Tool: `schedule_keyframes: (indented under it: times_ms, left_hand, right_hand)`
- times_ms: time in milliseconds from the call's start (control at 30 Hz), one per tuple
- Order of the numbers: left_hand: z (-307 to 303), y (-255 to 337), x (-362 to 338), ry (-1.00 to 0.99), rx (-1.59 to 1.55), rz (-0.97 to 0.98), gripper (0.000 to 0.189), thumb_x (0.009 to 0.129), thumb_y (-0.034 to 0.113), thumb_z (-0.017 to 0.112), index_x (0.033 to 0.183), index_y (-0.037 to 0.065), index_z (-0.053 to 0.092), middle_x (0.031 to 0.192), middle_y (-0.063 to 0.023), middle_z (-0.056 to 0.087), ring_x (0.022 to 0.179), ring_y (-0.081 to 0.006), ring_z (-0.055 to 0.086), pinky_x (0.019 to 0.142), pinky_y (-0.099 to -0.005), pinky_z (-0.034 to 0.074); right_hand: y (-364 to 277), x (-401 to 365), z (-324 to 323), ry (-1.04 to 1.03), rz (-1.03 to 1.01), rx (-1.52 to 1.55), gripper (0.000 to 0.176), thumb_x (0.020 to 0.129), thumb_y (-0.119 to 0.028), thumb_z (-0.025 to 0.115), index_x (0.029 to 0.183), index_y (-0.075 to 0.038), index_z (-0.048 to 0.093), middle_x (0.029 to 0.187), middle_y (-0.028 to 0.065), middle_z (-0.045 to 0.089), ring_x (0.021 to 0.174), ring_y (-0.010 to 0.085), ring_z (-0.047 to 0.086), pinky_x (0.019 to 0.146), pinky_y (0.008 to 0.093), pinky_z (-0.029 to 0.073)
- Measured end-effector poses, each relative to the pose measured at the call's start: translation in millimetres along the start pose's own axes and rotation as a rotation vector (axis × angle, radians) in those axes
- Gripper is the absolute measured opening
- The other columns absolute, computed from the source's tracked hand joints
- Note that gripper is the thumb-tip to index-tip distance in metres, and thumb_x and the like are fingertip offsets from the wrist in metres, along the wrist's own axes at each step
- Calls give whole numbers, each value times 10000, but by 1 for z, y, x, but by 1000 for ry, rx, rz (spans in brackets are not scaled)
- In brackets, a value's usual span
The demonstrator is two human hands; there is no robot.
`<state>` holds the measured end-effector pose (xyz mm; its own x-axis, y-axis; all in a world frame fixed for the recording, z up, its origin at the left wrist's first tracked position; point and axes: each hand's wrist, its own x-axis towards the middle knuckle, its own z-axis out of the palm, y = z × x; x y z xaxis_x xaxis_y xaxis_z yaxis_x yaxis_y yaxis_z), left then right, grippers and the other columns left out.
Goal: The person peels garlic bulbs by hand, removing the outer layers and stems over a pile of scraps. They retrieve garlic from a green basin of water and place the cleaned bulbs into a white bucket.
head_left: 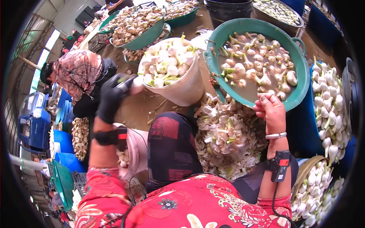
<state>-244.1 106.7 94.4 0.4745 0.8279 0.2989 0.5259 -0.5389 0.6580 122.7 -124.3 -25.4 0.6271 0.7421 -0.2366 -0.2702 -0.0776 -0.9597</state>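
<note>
My left hand (114, 95), in a black glove, is closed and blurred by motion. A whitish garlic bulb (136, 85) shows at its fingertips, beside a white bucket (182, 89) heaped with peeled garlic (169, 62). My bare right hand (272, 110) is at the near rim of a green basin (213, 49). Its fingers are bent together; what they pinch, if anything, is hard to make out. Garlic bulbs (262, 62) with short green stems lie in murky water in that basin. Loose garlic skins (228, 136) are piled between my knees, below the basin.
A pink bucket (137, 148) with some garlic stands by my left leg. Blue tubs of white garlic (329, 102) are on the right. Green tubs of unpeeled garlic (133, 26) stand at the back. Another person in a patterned head covering (76, 72) is close on the left.
</note>
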Motion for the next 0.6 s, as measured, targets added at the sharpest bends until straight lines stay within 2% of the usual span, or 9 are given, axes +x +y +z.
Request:
schedule_keyframes:
  times_ms: [67, 133, 167, 200, 233, 333, 433, 533, 600]
  left_hand:
    - [-63, -48, -26, -132, 521, -35, 246, 812, 235, 673, 700, 26, 607, 609, -145, 510, 550, -266, 523, 514, -396, 358]
    - [-89, -75, -45, -226, 864, -91, 379, 779, 326, 693, 590, 12, 600, 531, -172, 511, 475, -290, 500, 499, -404, 358]
    - [-74, -30, -41, -179, 657, -232, 371, 787, 300, 689, 570, 13, 598, 500, -130, 509, 445, -226, 496, 489, -378, 368]
    - [-69, -45, -32, -126, 302, -364, 316, 798, 262, 682, 620, 8, 621, 533, -78, 552, 486, -141, 512, 499, -332, 381]
    - [-52, -22, -16, -180, 234, -271, 263, 802, 225, 681, 664, 7, 635, 581, -63, 579, 526, -120, 521, 515, -308, 388]
    - [40, 61, 35, -384, 51, -107, 136, 805, 130, 678, 831, -4, 677, 726, -57, 632, 645, -108, 560, 596, -272, 434]
    - [156, 85, 85, -624, 144, 564, 295, 774, 154, 676, 1057, 71, 672, 818, -159, 644, 759, -310, 628, 746, -376, 497]
    - [274, 98, 111, -786, 435, 647, 309, 765, 194, 585, 1043, 84, 662, 964, -178, 649, 903, -338, 632, 802, -415, 499]
    - [333, 97, 119, -917, 704, 556, 354, 755, 193, 551, 1086, 93, 628, 1060, -187, 637, 975, -330, 628, 850, -421, 495]
  right_hand:
    - [-4, -1, -4, 50, 17, 52, 115, 921, -142, 563, 960, -51, 622, 786, 21, 633, 652, 84, 611, 544, 192, 476]
    - [0, 2, -11, 124, 22, 173, 103, 914, -141, 574, 948, -58, 625, 784, 19, 633, 654, 87, 613, 543, 193, 477]
    - [-2, 1, -12, 162, 0, 192, 99, 910, -143, 578, 941, -62, 627, 784, 16, 632, 648, 86, 610, 536, 193, 475]
    - [-5, 0, -13, 196, -17, 203, 100, 907, -142, 578, 941, -62, 628, 786, 14, 631, 638, 83, 605, 529, 190, 471]
    - [-7, -1, -14, 234, -26, 215, 100, 905, -141, 579, 945, -63, 627, 785, 13, 629, 634, 81, 602, 527, 189, 469]
    - [-9, 1, -18, 288, -33, 248, 87, 899, -131, 585, 952, -73, 621, 781, 12, 626, 628, 78, 596, 516, 187, 454]
    - [-10, 0, -20, 295, -18, 255, 46, 897, -121, 591, 917, -87, 612, 779, 3, 622, 623, 73, 591, 506, 189, 430]
    - [-16, -1, -19, 295, -2, 242, 45, 892, -107, 594, 913, -76, 620, 779, -12, 613, 624, 61, 579, 513, 188, 425]
    - [-22, -1, -23, 290, -22, 248, 51, 894, -81, 584, 918, -61, 624, 773, -17, 599, 635, 52, 563, 527, 190, 426]
